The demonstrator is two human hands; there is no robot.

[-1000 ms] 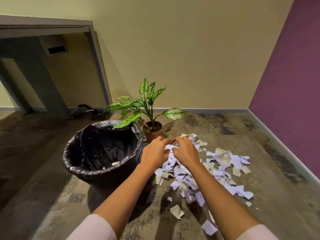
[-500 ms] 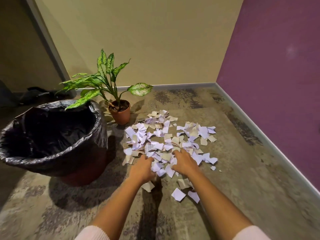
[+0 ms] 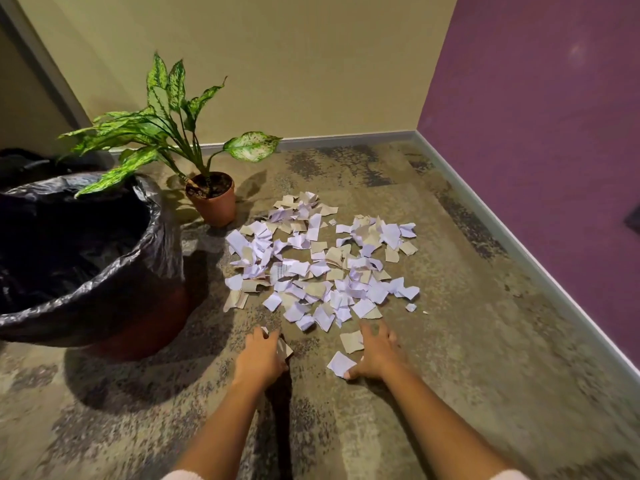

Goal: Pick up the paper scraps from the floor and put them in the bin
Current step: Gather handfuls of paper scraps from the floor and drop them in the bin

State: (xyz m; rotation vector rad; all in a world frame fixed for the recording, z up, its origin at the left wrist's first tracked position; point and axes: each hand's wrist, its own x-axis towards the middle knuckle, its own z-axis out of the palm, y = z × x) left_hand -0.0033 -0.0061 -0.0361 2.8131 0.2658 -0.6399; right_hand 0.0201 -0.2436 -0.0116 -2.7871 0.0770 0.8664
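Left hand (image 3: 261, 355) curled round scraps (image 3: 286, 348) low on floor (image 3: 467, 375), right hand (image 3: 377, 355) spread flat, thumb touching white scrap (image 3: 341, 363), black-lined bin (image 3: 104, 299) well left of left hand, plant (image 3: 162, 112) ahead-left, pile (image 3: 322, 271) of loose paper just ahead of both hands

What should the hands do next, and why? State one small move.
Probably draw the two hands together so the strays bunch up for one grip. The left hand rests on a loose scrap, and the right hand lies spread beside two stray scraps, all just short of the main pile. The bin stands to the left.
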